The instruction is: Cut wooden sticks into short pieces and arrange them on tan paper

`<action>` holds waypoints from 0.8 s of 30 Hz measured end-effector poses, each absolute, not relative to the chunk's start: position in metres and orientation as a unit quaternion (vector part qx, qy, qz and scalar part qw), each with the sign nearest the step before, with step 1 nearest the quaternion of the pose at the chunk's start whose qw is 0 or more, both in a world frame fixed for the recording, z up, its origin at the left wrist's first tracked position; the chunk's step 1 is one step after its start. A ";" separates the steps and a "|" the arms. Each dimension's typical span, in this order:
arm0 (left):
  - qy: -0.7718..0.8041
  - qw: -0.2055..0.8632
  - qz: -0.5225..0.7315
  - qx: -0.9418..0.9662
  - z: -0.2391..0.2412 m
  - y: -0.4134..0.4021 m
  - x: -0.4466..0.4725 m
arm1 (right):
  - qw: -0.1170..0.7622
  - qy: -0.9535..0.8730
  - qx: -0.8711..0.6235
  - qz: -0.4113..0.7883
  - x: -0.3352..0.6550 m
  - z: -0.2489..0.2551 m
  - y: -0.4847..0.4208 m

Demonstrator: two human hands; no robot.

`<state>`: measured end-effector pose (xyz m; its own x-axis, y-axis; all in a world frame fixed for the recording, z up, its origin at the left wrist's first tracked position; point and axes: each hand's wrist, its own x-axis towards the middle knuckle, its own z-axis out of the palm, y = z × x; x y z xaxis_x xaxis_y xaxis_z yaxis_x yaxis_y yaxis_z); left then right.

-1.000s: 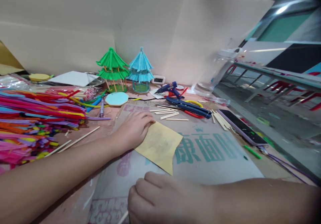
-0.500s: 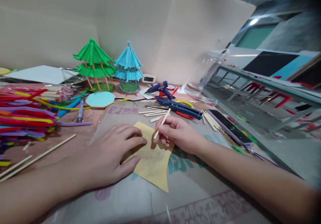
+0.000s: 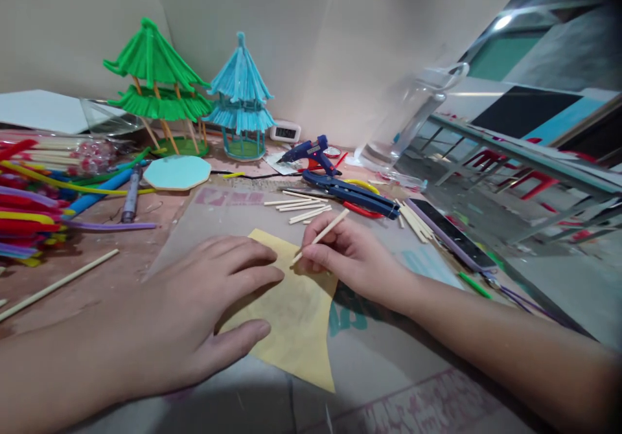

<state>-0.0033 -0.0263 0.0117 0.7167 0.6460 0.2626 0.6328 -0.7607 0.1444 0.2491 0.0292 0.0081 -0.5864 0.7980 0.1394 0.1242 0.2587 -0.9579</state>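
Note:
A yellow sheet (image 3: 291, 337) that looks like sandpaper, with greyish smudges, lies on the covered work surface. Over its left part rests my left hand (image 3: 218, 298), palm down, fingers stretched and thumb apart. My right hand (image 3: 340, 252) pinches a short, thin wooden stick (image 3: 328, 230) between thumb and fingers above the sheet's upper right part. The stick slants, its lower end at or just over the sheet; I cannot tell whether it touches. Just beyond my right hand are several similar cut sticks (image 3: 304, 208).
Behind stand a green pagoda model (image 3: 150, 97), a blue one (image 3: 241, 103), a glue gun (image 3: 306, 153) and a clear pitcher (image 3: 401, 123). Blue-handled cutters (image 3: 350, 193) and a phone (image 3: 451, 236) lie right. Pipe cleaners (image 3: 29, 217) and an octagonal board (image 3: 177, 172) are left.
My view has shifted closer to the table, moving the models up and left in the picture. The stick in my right hand has tipped over to a flatter slant. My left hand stays on the sheet.

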 end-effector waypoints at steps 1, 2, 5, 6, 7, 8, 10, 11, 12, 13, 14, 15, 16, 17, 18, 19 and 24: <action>0.343 0.017 0.142 0.928 0.011 -0.026 -0.004 | 0.322 -0.745 -0.323 0.488 0.250 0.008 0.030; 0.340 0.015 0.138 0.930 0.010 -0.026 -0.005 | 0.319 -0.770 -0.324 0.447 0.251 0.009 0.030; 0.335 0.012 0.138 0.932 0.006 -0.025 -0.006 | 0.298 -0.842 -0.315 0.320 0.253 0.013 0.030; 0.334 0.013 0.138 0.932 0.004 -0.024 -0.006 | 0.288 -0.858 -0.309 0.292 0.253 0.014 0.029; 0.332 0.013 0.137 0.933 0.004 -0.024 -0.005 | 0.279 -0.870 -0.302 0.273 0.253 0.015 0.029; 0.330 0.014 0.135 0.934 0.004 -0.024 -0.004 | 0.275 -0.878 -0.295 0.259 0.253 0.016 0.028; 0.326 0.015 0.132 0.936 0.005 -0.023 -0.002 | 0.270 -0.890 -0.280 0.237 0.252 0.016 0.026; 0.324 0.015 0.132 0.937 0.006 -0.023 -0.001 | 0.268 -0.895 -0.272 0.229 0.252 0.016 0.025; 0.323 0.014 0.132 0.937 0.007 -0.023 0.000 | 0.265 -0.901 -0.262 0.221 0.252 0.016 0.025; 0.323 0.012 0.135 0.937 0.008 -0.023 0.001 | 0.259 -0.908 -0.252 0.211 0.252 0.016 0.025; 0.323 0.011 0.138 0.936 0.009 -0.023 0.001 | 0.248 -0.916 -0.244 0.198 0.252 0.016 0.026; 0.323 0.011 0.141 0.936 0.009 -0.023 0.002 | 0.237 -0.924 -0.240 0.181 0.253 0.016 0.027; 0.322 0.012 0.145 0.935 0.010 -0.024 0.002 | 0.230 -0.929 -0.241 0.161 0.253 0.016 0.027; 0.323 0.013 0.149 0.934 0.010 -0.024 0.002 | 0.227 -0.931 -0.248 0.143 0.253 0.016 0.028; 0.324 0.014 0.150 0.934 0.010 -0.024 0.003 | 0.228 -0.930 -0.256 0.130 0.253 0.016 0.028; 0.324 0.015 0.150 0.934 0.009 -0.025 0.003 | 0.231 -0.929 -0.259 0.128 0.253 0.017 0.027; 0.329 0.019 0.150 0.932 0.007 -0.026 0.003 | 0.212 -0.929 -0.249 0.176 0.250 0.020 0.022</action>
<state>0.0032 -0.0257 0.0075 0.7385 0.6191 0.2672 0.6074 -0.7828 0.1351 0.2502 0.0218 0.0197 -0.7864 0.5371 0.3051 0.3881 0.8138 -0.4324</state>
